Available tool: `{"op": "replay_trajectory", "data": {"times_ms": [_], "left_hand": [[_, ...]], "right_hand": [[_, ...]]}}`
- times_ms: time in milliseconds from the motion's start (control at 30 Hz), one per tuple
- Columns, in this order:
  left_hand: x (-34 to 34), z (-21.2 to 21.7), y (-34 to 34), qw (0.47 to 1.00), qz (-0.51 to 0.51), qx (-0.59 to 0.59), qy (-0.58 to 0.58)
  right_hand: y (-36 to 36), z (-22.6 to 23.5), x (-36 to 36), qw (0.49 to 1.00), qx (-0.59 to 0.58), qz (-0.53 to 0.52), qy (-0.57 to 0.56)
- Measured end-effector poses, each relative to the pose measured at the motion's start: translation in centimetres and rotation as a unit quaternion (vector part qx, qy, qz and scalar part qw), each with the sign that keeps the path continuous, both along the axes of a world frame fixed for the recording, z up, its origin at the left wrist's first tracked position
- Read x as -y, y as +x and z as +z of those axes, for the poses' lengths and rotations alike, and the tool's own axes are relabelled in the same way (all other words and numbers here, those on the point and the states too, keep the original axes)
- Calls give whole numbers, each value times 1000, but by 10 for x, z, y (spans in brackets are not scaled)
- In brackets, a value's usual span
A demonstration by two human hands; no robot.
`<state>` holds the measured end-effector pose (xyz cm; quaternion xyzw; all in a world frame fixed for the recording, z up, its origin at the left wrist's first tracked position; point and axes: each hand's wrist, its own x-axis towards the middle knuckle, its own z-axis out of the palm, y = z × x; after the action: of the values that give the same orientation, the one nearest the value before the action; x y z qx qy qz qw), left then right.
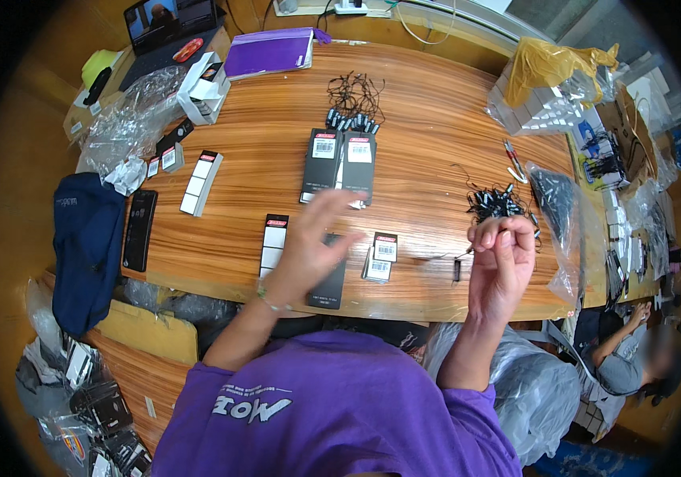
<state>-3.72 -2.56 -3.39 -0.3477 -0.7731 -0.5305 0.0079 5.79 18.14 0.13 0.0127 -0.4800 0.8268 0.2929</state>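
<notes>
My left hand (pixel 316 242) is open, its fingers spread above a dark card (pixel 327 286) at the table's near edge. A strip of white labels on a dark backing (pixel 274 234) lies beside it. My right hand (pixel 503 246) is raised, thumb and fingers pinched on a thin black cord (pixel 466 254). Just left of that hand is a small black clip-like piece (pixel 457 270); whether it is joined to the cord I cannot tell. Behind the hand sits a tangled pile of black cords with small pale ends (pixel 497 204). Between my hands are small barcode-label cards (pixel 380 258).
Two stacks of dark cards (pixel 320 163) stand mid-table, with more corded pieces (pixel 354 111) behind. A label stack (pixel 199 183), black phone-like slab (pixel 140 230) and purple folder (pixel 269 54) lie left. At right are a red pen (pixel 513 155) and plastic bag (pixel 555 207). Another person (pixel 634 358) sits far right.
</notes>
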Motion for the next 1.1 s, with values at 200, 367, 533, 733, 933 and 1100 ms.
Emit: {"op": "replay_trajectory", "data": {"times_ms": [200, 367, 533, 733, 933, 1100], "left_hand": [[82, -30, -45, 974, 108, 75, -183], [96, -35, -39, 962, 63, 141, -227], [96, -39, -30, 967, 103, 23, -233], [93, -22, -20, 950, 124, 282, -45], [25, 31, -1, 960, 31, 264, 85], [-36, 29, 12, 977, -16, 202, 60]], "right_hand": [[14, 0, -12, 995, 45, -75, 46], [15, -2, -21, 995, 43, -84, 38], [13, -5, -21, 995, 60, -59, 45], [13, -3, -15, 990, 86, -65, 88], [14, 6, 4, 958, 185, -11, 218], [13, 2, 19, 937, 209, -24, 279]]}}
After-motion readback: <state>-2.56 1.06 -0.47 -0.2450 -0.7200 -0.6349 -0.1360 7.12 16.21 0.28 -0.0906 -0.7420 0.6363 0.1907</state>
